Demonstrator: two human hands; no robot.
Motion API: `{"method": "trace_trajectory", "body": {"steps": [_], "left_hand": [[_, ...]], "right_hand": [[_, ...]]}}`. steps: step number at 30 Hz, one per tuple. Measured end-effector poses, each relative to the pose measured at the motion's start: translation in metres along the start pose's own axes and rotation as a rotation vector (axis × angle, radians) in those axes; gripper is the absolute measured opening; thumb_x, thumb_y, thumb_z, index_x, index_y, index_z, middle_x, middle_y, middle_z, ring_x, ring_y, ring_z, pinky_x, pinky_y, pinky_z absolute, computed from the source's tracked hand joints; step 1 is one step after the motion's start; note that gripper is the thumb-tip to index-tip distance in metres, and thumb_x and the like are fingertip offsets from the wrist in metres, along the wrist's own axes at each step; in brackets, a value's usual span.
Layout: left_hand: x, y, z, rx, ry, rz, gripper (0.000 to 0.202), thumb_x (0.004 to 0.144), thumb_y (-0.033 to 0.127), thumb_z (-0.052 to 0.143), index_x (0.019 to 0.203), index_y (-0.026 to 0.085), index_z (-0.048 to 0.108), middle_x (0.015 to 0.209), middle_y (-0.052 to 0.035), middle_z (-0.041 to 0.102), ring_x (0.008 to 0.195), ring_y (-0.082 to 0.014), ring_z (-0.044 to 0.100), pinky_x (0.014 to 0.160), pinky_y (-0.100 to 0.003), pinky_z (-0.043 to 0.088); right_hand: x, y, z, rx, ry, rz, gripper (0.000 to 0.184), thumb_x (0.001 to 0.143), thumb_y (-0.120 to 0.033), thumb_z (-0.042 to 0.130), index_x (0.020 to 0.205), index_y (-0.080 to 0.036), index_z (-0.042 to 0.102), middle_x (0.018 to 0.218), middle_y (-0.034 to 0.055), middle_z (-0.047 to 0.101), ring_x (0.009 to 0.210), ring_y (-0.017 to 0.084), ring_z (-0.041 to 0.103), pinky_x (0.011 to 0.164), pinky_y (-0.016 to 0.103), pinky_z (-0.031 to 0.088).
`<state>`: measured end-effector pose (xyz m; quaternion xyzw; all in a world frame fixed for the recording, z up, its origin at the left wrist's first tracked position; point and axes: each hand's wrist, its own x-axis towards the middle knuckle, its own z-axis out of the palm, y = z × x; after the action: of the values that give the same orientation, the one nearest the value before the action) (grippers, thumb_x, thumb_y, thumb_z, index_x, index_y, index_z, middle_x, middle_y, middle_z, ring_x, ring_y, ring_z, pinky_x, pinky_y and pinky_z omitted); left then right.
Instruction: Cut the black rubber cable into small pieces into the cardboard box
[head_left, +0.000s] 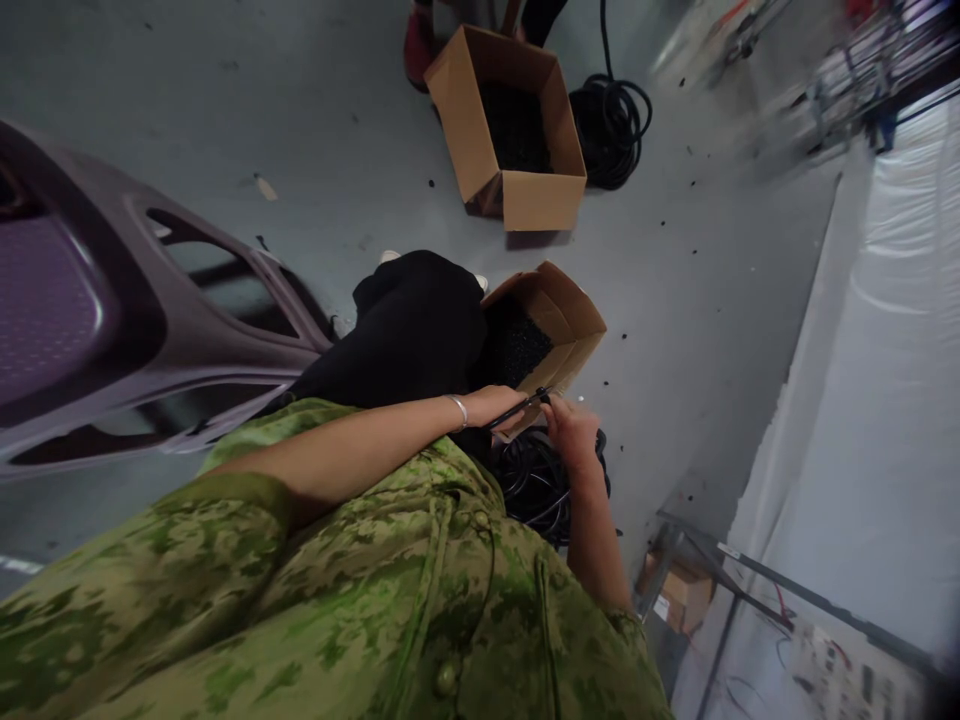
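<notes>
My left hand (496,405), with a silver bangle at the wrist, is closed at the near side of the small open carton (574,315). A slim, dark, long object (517,411) with a greyish edge runs from its fingers toward my right hand (574,430). The fingers of my right hand are curled around the black end of it, and motion blurs this hand. Whether it is a tool, a piece of black tube or both, I cannot tell. Small black pieces (521,345) fill part of the carton. Below my hands lies a coil of black tubing (536,490).
Farther off stand a larger carton (544,200) holding black pieces, a second black coil (611,130) and another person's red shoe (418,50). A purple-grey plastic chair (142,270) is at left. A metal frame (825,605) and white sheeting (885,400) are at right. Black bits dot the floor.
</notes>
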<state>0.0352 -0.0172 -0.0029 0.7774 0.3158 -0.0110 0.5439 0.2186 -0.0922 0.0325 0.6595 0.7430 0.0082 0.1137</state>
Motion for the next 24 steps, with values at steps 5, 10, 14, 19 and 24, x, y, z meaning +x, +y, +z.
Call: {"method": "trace_trajectory", "body": {"steps": [5, 10, 14, 19, 24], "left_hand": [[-0.001, 0.004, -0.001, 0.196, 0.058, 0.042, 0.033, 0.092, 0.033, 0.042, 0.104, 0.016, 0.068, 0.097, -0.0098, 0.074, 0.088, -0.0235, 0.069, 0.077, -0.028, 0.046], [0.0, 0.003, -0.002, 0.215, 0.057, 0.03, 0.032, 0.092, 0.032, 0.044, 0.104, 0.015, 0.068, 0.094, -0.0107, 0.074, 0.085, -0.0241, 0.069, 0.073, -0.028, 0.045], [0.002, 0.002, 0.0, 0.224, 0.095, 0.008, 0.035, 0.093, 0.032, 0.041, 0.102, 0.013, 0.069, 0.095, -0.013, 0.074, 0.085, -0.0248, 0.069, 0.074, -0.029, 0.045], [0.004, 0.001, 0.0, 0.216, 0.092, -0.02, 0.033, 0.093, 0.03, 0.042, 0.101, 0.012, 0.068, 0.097, -0.0147, 0.074, 0.087, -0.0271, 0.07, 0.074, -0.031, 0.047], [0.0, 0.004, -0.006, 0.135, 0.021, -0.1, 0.03, 0.091, 0.034, 0.048, 0.11, 0.015, 0.063, 0.104, -0.0123, 0.073, 0.089, -0.024, 0.07, 0.072, -0.027, 0.047]], "right_hand": [[0.007, 0.008, 0.0, 0.047, -0.002, -0.032, 0.036, 0.102, -0.04, 0.038, 0.106, -0.02, 0.067, 0.088, 0.0074, 0.071, 0.077, 0.017, 0.06, 0.065, 0.027, 0.03], [0.013, 0.012, 0.006, 0.074, -0.009, -0.016, 0.035, 0.102, -0.039, 0.039, 0.111, -0.02, 0.068, 0.093, 0.0085, 0.073, 0.081, 0.017, 0.063, 0.066, 0.026, 0.032], [0.019, 0.012, 0.011, 0.107, -0.013, 0.003, 0.041, 0.102, -0.042, 0.036, 0.112, -0.019, 0.069, 0.096, 0.0092, 0.074, 0.083, 0.017, 0.063, 0.065, 0.025, 0.033], [0.025, 0.008, 0.017, 0.094, -0.023, 0.048, 0.045, 0.103, -0.044, 0.035, 0.109, -0.017, 0.07, 0.094, 0.0092, 0.074, 0.08, 0.017, 0.063, 0.064, 0.025, 0.031], [0.024, 0.001, 0.016, 0.077, -0.07, 0.001, 0.042, 0.103, -0.045, 0.037, 0.108, -0.018, 0.07, 0.093, 0.009, 0.073, 0.081, 0.016, 0.064, 0.064, 0.025, 0.031]]}}
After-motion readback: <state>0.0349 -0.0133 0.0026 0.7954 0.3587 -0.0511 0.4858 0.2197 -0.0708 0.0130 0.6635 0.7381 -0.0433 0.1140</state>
